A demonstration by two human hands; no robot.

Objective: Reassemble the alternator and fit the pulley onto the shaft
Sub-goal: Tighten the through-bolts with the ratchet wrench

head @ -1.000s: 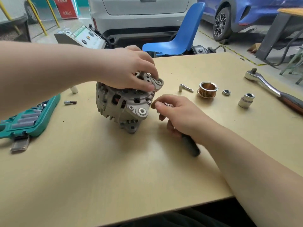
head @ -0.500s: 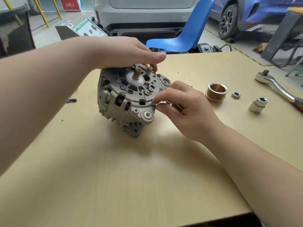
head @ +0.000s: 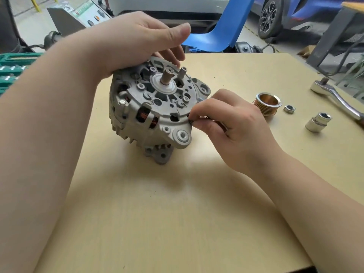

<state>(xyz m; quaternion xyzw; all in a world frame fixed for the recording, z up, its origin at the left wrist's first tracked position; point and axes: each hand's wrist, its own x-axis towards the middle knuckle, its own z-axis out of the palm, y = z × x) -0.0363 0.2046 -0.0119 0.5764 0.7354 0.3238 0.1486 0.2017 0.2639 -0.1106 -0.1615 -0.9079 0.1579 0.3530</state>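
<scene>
Alternator [head: 155, 113] stands tilted on the table [head: 157, 213], our left hand [head: 137, 40] gripping its upper rim. Our right hand [head: 226, 127] pinches a small dark part at its edge. Pulley [head: 266, 103] lies apart, to the right.

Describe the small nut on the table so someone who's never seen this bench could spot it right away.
Start at the grey alternator in the middle of the tan table and look to its right, past the right hand. There a copper-coloured grooved pulley stands, with a tall shiny socket farther right and nearer. The nut lies between them: the smallest, flattest piece, silver and six-sided with a dark hole.
</scene>
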